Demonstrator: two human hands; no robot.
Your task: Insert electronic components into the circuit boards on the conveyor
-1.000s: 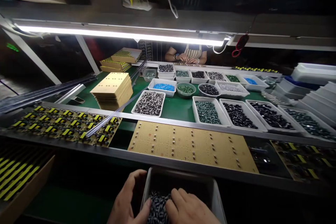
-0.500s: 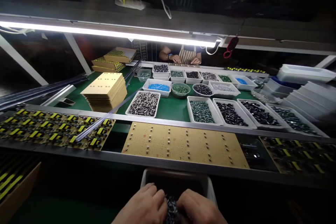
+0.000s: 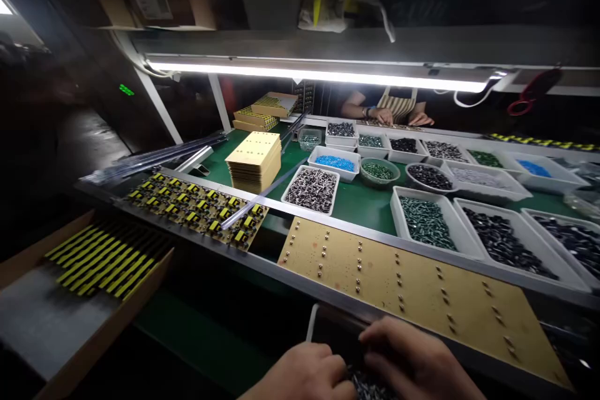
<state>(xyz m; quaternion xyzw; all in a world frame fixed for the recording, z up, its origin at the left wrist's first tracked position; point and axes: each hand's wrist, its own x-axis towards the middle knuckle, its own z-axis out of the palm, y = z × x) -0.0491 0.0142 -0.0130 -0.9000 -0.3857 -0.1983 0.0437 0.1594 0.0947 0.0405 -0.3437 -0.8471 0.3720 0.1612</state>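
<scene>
A white-rimmed bin [image 3: 311, 324] sits low in front of me, below the rail, with small dark metallic-looking parts [image 3: 370, 385] in it. Over the bin's left side is my left hand [image 3: 312, 376], its fingers curled down at the parts. My right hand [image 3: 415, 359] bends over the right side, fingers curled and slightly blurred. What either hand pinches is hidden. Just beyond, a tan circuit board [image 3: 375, 272] with pairs of shiny round components lies on the rails.
Populated boards [image 3: 197, 206] with yellow parts lie left on the rails, a clear plastic tube [image 3: 262, 195] across them. Behind are a board stack [image 3: 255, 162] and trays of components [image 3: 312, 189]. A carton [image 3: 135, 312] stands at lower left. Opposite, a co-worker's hands [image 3: 384, 115] work.
My view has turned left, so the bench has shifted right and the carton shows more fully. Both hands remain at the bin; the right hand has lifted slightly.
</scene>
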